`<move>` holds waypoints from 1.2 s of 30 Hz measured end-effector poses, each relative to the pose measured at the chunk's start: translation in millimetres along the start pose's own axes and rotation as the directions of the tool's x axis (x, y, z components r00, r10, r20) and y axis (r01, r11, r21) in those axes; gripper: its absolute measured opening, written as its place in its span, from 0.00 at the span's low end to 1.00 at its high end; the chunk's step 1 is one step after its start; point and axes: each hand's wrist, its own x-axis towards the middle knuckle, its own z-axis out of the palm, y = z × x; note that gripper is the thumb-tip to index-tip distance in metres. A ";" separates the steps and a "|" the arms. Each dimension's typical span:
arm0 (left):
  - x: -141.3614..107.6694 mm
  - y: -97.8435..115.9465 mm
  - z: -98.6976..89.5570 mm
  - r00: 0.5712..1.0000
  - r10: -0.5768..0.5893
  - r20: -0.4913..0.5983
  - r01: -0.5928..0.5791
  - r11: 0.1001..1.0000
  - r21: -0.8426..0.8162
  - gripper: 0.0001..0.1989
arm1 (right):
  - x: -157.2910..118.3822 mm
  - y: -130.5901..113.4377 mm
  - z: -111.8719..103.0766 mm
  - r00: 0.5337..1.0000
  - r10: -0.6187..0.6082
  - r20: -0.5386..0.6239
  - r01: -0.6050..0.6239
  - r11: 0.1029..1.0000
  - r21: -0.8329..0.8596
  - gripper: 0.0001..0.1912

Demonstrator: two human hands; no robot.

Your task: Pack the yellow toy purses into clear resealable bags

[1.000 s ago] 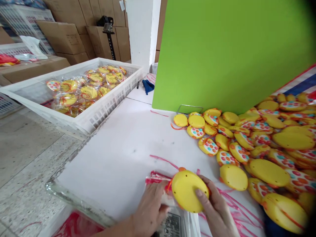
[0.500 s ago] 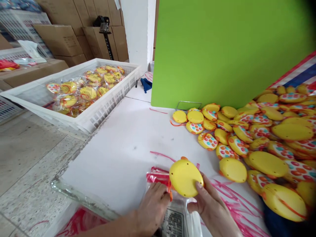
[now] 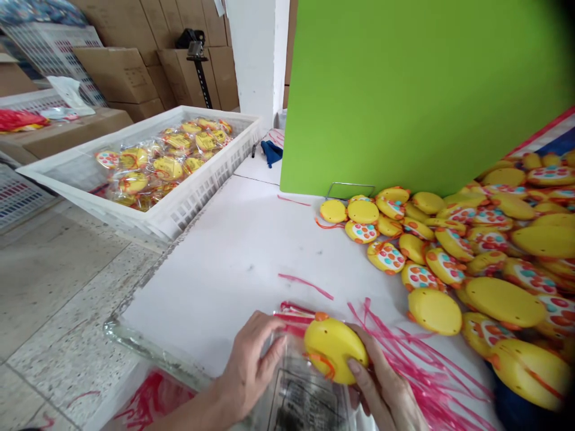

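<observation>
In my right hand is a yellow duck-shaped plastic toy with an orange beak and an orange cord, gripped between thumb and fingers. Beneath the toy lies a stack of clear plastic bags with black print and a pink-red strip at the top. My left hand is at the upper left edge of the top bag, thumb and forefinger closed around the film. The toy hangs over the bag's top part; whether any of it is inside I cannot tell.
A heap of similar yellow toys spreads along the right side. Pink strips lie beside my right hand. A green board stands behind. At the left, a white crate holds bagged toys. A blue cloth lies near the pillar.
My left hand has let go of the toy's orange cord and moved left to the bag's edge. My right hand has turned and lowered the toy slightly. The view has shifted a little.
</observation>
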 end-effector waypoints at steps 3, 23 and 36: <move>7.9 -2.3 1.4 0.927 -0.337 0.166 0.369 0.899 -0.235 0.09 | 0.1 2.7 -1.5 0.996 -0.093 0.014 0.093 0.993 -0.076 0.23; 12.7 -1.7 22.2 0.865 -0.285 0.413 0.482 0.702 -0.525 0.07 | 23.2 -25.7 31.3 0.816 -0.556 0.155 0.541 0.644 -0.541 0.18; -0.3 -9.6 22.8 0.898 -0.312 0.309 0.403 0.865 -0.298 0.11 | 23.3 28.4 -41.0 0.956 -0.176 -0.234 0.043 0.875 -0.482 0.11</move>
